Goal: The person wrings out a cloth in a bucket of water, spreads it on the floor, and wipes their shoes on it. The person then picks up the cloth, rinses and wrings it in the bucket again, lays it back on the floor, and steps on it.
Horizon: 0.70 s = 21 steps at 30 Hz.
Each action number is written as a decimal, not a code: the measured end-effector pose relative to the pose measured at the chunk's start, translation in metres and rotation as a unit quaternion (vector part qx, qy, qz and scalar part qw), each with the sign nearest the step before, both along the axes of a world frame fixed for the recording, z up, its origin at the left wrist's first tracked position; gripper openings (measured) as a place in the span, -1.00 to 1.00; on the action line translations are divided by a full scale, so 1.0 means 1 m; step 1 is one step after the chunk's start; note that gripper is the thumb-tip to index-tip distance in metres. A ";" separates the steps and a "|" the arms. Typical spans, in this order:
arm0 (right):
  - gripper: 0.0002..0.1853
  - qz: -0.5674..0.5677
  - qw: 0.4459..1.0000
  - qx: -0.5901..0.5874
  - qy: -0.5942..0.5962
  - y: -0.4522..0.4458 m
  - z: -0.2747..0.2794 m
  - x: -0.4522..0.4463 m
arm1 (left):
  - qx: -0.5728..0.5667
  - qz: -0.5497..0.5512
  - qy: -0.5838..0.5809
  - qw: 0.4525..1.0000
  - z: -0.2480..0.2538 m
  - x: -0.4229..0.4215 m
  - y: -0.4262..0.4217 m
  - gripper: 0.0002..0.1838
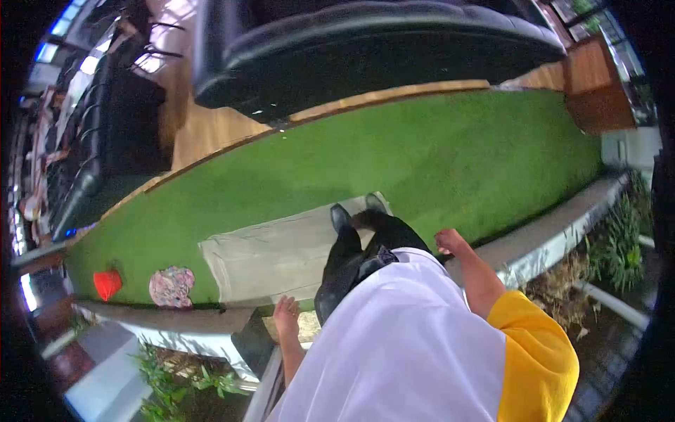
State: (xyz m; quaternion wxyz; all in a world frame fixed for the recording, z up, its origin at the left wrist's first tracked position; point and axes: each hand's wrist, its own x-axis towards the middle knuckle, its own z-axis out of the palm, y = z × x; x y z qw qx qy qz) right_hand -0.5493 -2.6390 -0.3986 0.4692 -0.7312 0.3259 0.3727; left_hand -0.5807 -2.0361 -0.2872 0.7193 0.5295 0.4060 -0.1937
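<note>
My left hand (pixel 286 314) is held low beside my leg, fingers loosely stretched, with nothing visible in it. It is nearest to the lower edge of a beige cloth (pixel 267 257) spread on green turf and to a dark flat object (pixel 252 343) by the ledge. My right hand (pixel 446 241) hangs over the turf on the other side, fingers curled in, holding nothing that I can see. My black shoes (pixel 341 218) rest at the right end of the cloth.
A red object (pixel 107 284) and a crumpled pink patterned cloth (pixel 171 287) lie at the left of the turf (pixel 478 155). A low curved ledge (pixel 541 260) with plants borders the near side. Black sofas (pixel 394 56) stand on the wooden floor (pixel 211 133) beyond.
</note>
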 end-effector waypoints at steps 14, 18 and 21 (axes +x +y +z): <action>-0.66 0.027 0.992 0.057 0.106 -0.105 -0.041 0.071 | 0.027 0.141 0.016 0.990 -0.063 -0.138 -0.139 -0.60; -0.67 0.093 0.991 0.028 0.094 -0.087 -0.011 0.088 | 0.092 0.092 0.019 0.991 -0.013 -0.085 -0.135 -0.48; -0.67 0.137 0.986 0.016 0.093 -0.073 0.011 0.090 | 0.055 0.154 -0.056 0.985 -0.031 -0.095 -0.127 -0.51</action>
